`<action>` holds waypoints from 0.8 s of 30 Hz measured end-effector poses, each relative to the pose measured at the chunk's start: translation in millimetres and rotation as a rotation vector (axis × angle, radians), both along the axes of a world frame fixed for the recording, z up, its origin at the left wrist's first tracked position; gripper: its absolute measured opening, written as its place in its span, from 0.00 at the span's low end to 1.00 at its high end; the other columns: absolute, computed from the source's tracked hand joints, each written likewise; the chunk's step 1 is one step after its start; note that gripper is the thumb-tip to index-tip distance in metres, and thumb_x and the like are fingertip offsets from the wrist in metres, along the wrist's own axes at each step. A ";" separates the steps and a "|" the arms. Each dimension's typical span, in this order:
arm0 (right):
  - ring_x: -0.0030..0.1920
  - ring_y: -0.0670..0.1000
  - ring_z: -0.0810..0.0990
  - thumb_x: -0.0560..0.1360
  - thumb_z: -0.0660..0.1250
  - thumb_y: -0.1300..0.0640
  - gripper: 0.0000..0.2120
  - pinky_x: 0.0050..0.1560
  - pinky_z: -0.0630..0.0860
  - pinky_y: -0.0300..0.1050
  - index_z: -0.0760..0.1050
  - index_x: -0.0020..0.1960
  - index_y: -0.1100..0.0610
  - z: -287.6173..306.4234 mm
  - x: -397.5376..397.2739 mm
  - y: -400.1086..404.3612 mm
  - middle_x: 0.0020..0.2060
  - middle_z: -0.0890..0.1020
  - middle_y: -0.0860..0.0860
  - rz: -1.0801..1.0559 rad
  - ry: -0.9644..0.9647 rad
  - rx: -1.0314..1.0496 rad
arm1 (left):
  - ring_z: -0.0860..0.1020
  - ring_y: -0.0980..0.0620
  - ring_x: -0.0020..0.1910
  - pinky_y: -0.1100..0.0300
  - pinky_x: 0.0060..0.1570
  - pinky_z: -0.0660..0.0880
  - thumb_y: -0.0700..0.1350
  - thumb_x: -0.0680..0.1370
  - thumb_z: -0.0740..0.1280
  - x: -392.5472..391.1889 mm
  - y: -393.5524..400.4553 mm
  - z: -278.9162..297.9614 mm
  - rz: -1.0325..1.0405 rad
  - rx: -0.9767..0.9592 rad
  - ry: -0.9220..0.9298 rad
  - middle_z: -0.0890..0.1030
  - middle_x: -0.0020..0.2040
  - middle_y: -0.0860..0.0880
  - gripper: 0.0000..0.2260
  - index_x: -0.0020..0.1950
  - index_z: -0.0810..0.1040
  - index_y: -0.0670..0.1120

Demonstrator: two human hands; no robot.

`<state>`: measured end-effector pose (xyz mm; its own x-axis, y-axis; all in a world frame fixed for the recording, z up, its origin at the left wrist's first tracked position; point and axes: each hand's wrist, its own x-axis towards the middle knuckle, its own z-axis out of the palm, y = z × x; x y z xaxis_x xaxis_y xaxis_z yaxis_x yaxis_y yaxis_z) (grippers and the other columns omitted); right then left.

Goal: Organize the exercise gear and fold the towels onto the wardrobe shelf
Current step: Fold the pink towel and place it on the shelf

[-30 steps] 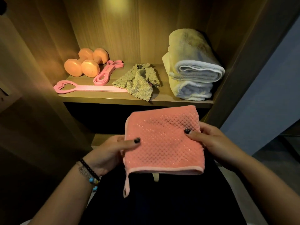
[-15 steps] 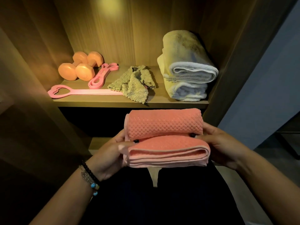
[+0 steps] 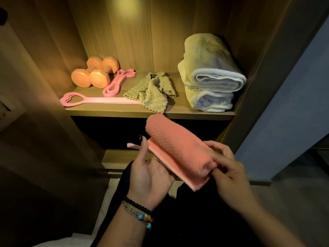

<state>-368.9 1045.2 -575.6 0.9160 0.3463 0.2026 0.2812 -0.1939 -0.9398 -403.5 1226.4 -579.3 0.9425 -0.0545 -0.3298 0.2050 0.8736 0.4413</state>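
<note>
A pink waffle towel (image 3: 179, 150), folded into a thick strip, hangs in front of the wardrobe shelf (image 3: 124, 111), turned diagonally. My right hand (image 3: 229, 173) pinches its near end. My left hand (image 3: 151, 173) lies palm-up under its long edge with straight fingers. On the shelf sit two orange dumbbells (image 3: 94, 73), a pink resistance band (image 3: 117, 82), a long pink heart-handled strap (image 3: 99, 100), a crumpled olive cloth (image 3: 153, 91) and two stacked folded white towels (image 3: 211, 75).
Wooden wardrobe walls close in the shelf at left and right. A lower shelf (image 3: 115, 157) shows beneath, above my dark-clothed legs. A blue-grey wall (image 3: 293, 104) stands to the right.
The pink towel went from a flat square to a fold in half, then swung from level to diagonal. My left hand slid under it and my right hand moved to its near end.
</note>
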 end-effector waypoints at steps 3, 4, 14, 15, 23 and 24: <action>0.66 0.35 0.67 0.73 0.61 0.76 0.33 0.61 0.65 0.25 0.81 0.55 0.38 -4.0 -8.0 0.9 0.64 0.69 0.42 0.121 -0.094 -0.069 | 0.75 0.39 0.65 0.37 0.68 0.65 0.59 0.70 0.72 -1.3 0.7 7.5 0.011 0.230 0.006 0.78 0.63 0.39 0.29 0.65 0.74 0.45; 0.66 0.36 0.66 0.74 0.63 0.74 0.30 0.61 0.66 0.26 0.81 0.55 0.39 -2.6 -9.3 0.0 0.65 0.68 0.40 0.158 -0.078 -0.073 | 0.76 0.41 0.62 0.39 0.67 0.68 0.57 0.73 0.69 -1.1 -0.8 10.0 0.007 0.339 0.037 0.80 0.61 0.41 0.23 0.63 0.76 0.45; 0.51 0.33 0.78 0.59 0.77 0.45 0.38 0.42 0.75 0.29 0.66 0.67 0.41 17.9 -2.5 8.7 0.60 0.74 0.40 0.094 0.437 0.131 | 0.81 0.45 0.54 0.54 0.47 0.80 0.36 0.78 0.61 16.4 -11.9 24.2 0.101 0.446 -0.004 0.81 0.58 0.40 0.13 0.62 0.75 0.38; 0.49 0.35 0.79 0.60 0.76 0.48 0.35 0.40 0.76 0.30 0.68 0.65 0.44 18.7 2.1 11.3 0.57 0.77 0.43 0.110 0.475 0.126 | 0.81 0.45 0.54 0.54 0.47 0.79 0.37 0.76 0.63 19.7 -13.1 28.2 0.100 0.463 -0.035 0.82 0.57 0.40 0.14 0.61 0.76 0.38; 0.50 0.53 0.84 0.61 0.74 0.55 0.25 0.46 0.79 0.45 0.77 0.58 0.55 30.6 54.7 14.7 0.49 0.85 0.52 0.033 0.575 0.343 | 0.80 0.46 0.50 0.53 0.48 0.78 0.45 0.73 0.66 78.9 -4.5 66.1 0.034 0.688 -0.158 0.82 0.51 0.42 0.17 0.58 0.77 0.36; 0.50 0.53 0.84 0.62 0.74 0.55 0.25 0.47 0.79 0.46 0.77 0.58 0.56 32.6 63.1 15.9 0.49 0.85 0.53 0.013 0.570 0.373 | 0.79 0.46 0.50 0.51 0.50 0.78 0.45 0.75 0.65 90.2 -4.0 71.6 0.031 0.724 -0.175 0.82 0.51 0.42 0.16 0.58 0.77 0.37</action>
